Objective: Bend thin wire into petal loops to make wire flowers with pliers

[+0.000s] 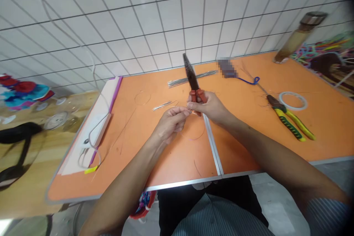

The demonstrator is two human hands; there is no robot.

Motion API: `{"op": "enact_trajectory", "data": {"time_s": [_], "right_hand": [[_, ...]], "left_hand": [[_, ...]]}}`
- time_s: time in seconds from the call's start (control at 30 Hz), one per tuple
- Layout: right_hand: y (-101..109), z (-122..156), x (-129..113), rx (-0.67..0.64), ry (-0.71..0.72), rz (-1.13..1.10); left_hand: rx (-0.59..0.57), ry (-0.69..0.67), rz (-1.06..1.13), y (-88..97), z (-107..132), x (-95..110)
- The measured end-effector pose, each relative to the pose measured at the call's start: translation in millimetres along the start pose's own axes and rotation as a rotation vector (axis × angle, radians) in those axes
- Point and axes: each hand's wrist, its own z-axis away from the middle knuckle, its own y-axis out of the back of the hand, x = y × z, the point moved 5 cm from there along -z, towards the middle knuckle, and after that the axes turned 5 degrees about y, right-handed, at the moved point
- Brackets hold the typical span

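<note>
Long-nose pliers (191, 78) with red handles stand upright, jaws upward, in my right hand (211, 107), which is closed around the handles. My left hand (173, 121) meets it from the left, with thumb and fingers pinched together at the right thumb. A thin curved wire (203, 131) loops below both hands and seems to come from the left fingertips; its end there is hidden. Behind the pliers lies a bundle of straight metal wires (178, 82). A smaller bundle of short wires (162, 106) rests just beyond my left hand.
Yellow-green pliers (290, 121) and a white ring (304, 102) lie at right on the orange table (177, 169). A glass bottle (297, 40) stands at the back right. A pixelated dark object (227, 68) lies near the wall. A white power strip (101, 129) with a cable is at left.
</note>
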Motion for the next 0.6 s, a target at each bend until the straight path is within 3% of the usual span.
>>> {"op": "enact_trajectory", "data": {"time_s": [0.37, 0.6], "right_hand": [[-3.5, 2.4, 4.4, 0.045, -0.07, -0.163], [5.6, 2.1, 9.9, 0.017, -0.067, -0.085]], "left_hand": [[0.026, 0.066, -0.104, 9.5, 2.0, -2.9], [0.065, 0.102, -0.143, 23.8, -1.9, -9.2]]}}
